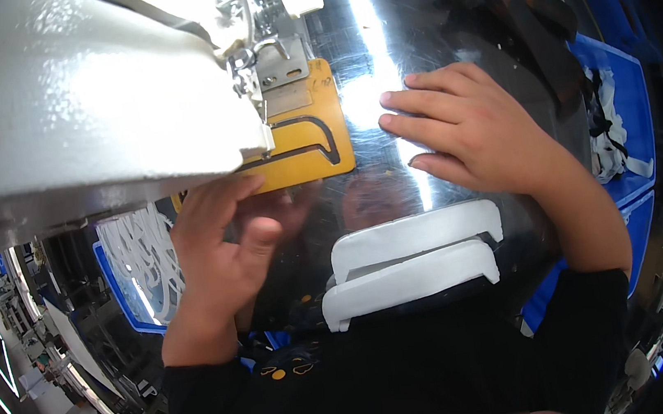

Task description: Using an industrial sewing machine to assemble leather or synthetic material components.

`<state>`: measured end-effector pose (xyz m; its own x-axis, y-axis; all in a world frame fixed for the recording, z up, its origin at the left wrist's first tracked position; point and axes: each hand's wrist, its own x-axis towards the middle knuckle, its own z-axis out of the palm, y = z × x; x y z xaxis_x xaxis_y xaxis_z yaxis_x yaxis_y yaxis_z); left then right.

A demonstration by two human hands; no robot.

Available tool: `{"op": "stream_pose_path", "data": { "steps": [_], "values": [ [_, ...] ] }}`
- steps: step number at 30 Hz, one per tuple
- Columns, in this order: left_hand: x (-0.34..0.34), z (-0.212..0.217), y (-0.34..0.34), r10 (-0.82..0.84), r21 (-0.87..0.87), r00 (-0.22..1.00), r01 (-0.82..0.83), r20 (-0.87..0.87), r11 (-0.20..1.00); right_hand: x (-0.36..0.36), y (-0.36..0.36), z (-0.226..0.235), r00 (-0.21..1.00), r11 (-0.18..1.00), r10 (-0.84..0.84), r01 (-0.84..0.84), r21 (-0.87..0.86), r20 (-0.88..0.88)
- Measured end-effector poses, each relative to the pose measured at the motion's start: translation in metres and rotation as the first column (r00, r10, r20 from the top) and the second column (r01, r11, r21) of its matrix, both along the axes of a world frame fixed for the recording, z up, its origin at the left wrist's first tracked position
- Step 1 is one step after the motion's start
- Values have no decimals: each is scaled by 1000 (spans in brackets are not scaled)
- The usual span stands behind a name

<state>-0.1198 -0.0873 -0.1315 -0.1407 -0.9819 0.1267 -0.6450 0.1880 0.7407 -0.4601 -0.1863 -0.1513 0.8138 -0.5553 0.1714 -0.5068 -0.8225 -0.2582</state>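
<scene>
A yellow template plate (318, 162) with a curved slot lies under the head of a white sewing machine (104, 111), which covers its left part. My left hand (225, 249) is at the plate's near edge, its thumb held apart from the fingers; whether the fingertips touch the plate I cannot tell. Palm down, my right hand (466, 124) hovers at or rests on the shiny table to the right of the plate, fingers spread and holding nothing. Close to my body lie two white curved pieces (414, 242), one overlapping the other, each with bent-down ends.
Left of the table, a blue bin (123, 295) holds white strips (143, 259). On the right, another blue bin (634, 112) contains white and black pieces (607, 123). Dark material (520, 26) is heaped on the far right of the metal table (379, 189).
</scene>
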Motion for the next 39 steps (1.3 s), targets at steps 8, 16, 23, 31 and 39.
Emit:
{"op": "stream_pose_path", "data": {
  "steps": [8,16,23,31,39],
  "values": [
    [21,-23,-18,124,-97,723,-255,-679,962,-3,1,2,1000,999,-3,3,48,-8],
    [23,-32,-22,76,-114,665,-237,-743,965,-3,-1,-2,1000,999,-4,4,32,1],
    [22,-33,-18,113,-120,713,-268,-692,956,-4,-1,-1,1000,999,-15,14,36,9],
    [24,-35,-16,127,-114,712,-281,-691,953,-4,0,-1,1000,999,-5,5,32,9],
    [28,-30,-20,115,-111,763,-239,-636,965,7,-5,3,986,999,-12,3,51,169]
  ]
}}
